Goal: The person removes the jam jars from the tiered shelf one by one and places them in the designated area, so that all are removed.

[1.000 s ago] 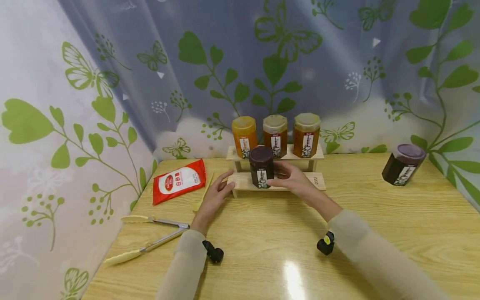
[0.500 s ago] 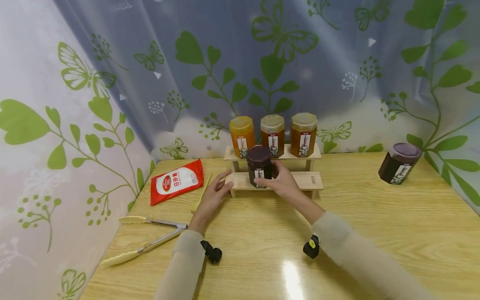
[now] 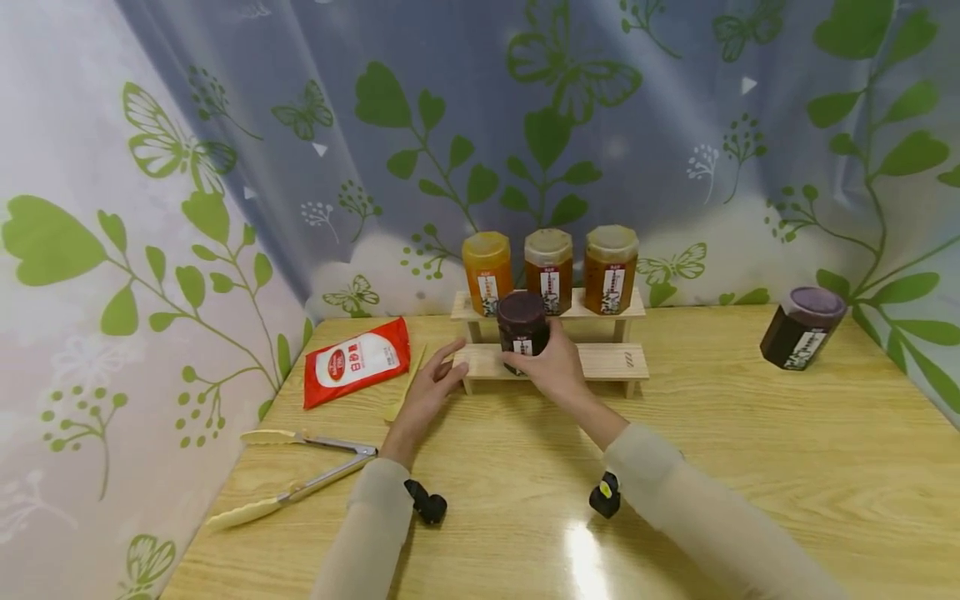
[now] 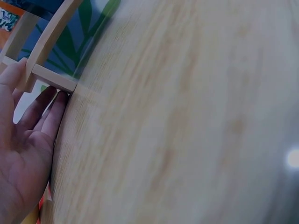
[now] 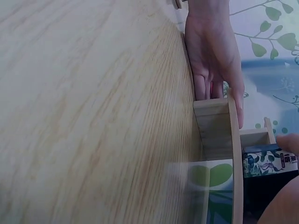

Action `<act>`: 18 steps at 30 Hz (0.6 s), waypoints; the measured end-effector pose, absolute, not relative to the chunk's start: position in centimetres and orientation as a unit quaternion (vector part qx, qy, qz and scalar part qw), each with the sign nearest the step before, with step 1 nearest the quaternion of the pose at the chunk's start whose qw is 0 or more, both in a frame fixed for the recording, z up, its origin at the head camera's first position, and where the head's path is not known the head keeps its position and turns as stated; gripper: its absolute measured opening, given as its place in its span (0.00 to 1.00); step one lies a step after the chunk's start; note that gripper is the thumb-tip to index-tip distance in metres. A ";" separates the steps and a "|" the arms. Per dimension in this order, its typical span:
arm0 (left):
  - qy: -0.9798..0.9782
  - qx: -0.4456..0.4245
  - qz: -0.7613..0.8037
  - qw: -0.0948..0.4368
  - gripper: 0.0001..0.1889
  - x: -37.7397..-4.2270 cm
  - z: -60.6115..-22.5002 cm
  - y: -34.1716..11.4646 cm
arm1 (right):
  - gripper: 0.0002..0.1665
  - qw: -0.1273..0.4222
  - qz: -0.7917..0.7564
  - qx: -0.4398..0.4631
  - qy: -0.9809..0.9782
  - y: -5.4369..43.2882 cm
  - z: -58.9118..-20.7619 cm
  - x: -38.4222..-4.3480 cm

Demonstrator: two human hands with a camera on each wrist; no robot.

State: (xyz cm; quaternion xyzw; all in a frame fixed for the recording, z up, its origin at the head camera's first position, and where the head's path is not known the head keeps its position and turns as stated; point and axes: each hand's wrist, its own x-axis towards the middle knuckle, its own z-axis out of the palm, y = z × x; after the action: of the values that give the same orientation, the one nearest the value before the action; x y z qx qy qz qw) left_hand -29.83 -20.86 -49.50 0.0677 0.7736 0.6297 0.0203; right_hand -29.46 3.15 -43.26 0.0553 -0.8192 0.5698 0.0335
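Head view: the right hand (image 3: 557,364) is clamped on the dark jar (image 3: 522,313), thumb across its front. The jar stands upright at the left part of the rack's (image 3: 611,360) lower shelf. The left hand (image 3: 429,390) rests against the left end of that shelf, fingers extended, thumb and fingers apart. The upper shelf carries an orange jar (image 3: 486,260), a middle jar (image 3: 549,260) and a right jar (image 3: 612,260), all upright. On the table (image 3: 510,467): a second dark jar (image 3: 797,337), well apart at right; a red packet (image 3: 357,362); a yellow tool (image 3: 392,412) between packet and left hand; tongs (image 3: 328,477) at left, arms spread.

Left wrist view: the left hand's thumb touches the shelf's front edge; its other fingers reach the rack's leg.

Right wrist view: the dark jar sits just behind the shelf's front edge, with parts of the right hand about it. The left hand is at the rack's far end.
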 end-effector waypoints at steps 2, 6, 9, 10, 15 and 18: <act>0.774 0.067 0.630 0.021 0.27 -29.9 -49.5 -20.8 | 0.51 0.031 0.562 0.057 -0.825 3.4 -43.3 -29.5; 0.771 0.066 0.633 0.022 0.28 -29.8 -49.4 -20.8 | 0.50 0.024 0.550 0.064 -0.832 4.1 -43.2 -29.4; 0.769 0.065 0.635 0.021 0.28 -29.8 -49.3 -20.8 | 0.51 0.018 0.551 0.069 -0.832 4.7 -43.1 -29.2; 0.769 0.066 0.635 0.021 0.28 -29.8 -49.3 -20.8 | 0.52 0.016 0.551 0.071 -0.831 4.9 -43.2 -29.1; 0.772 0.070 0.632 0.021 0.27 -29.8 -49.6 -20.9 | 0.53 0.009 0.552 0.082 -0.830 6.1 -43.4 -28.8; 0.773 0.071 0.630 0.020 0.27 -29.9 -49.5 -20.9 | 0.54 0.003 0.554 0.088 -0.828 7.0 -43.4 -28.6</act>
State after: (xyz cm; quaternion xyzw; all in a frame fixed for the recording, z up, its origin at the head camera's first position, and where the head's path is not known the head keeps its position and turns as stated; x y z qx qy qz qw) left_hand -29.88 -20.88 -49.55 0.0710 0.7729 0.6302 0.0201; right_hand -28.59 7.05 -43.42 0.0876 -0.8276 0.5544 0.0032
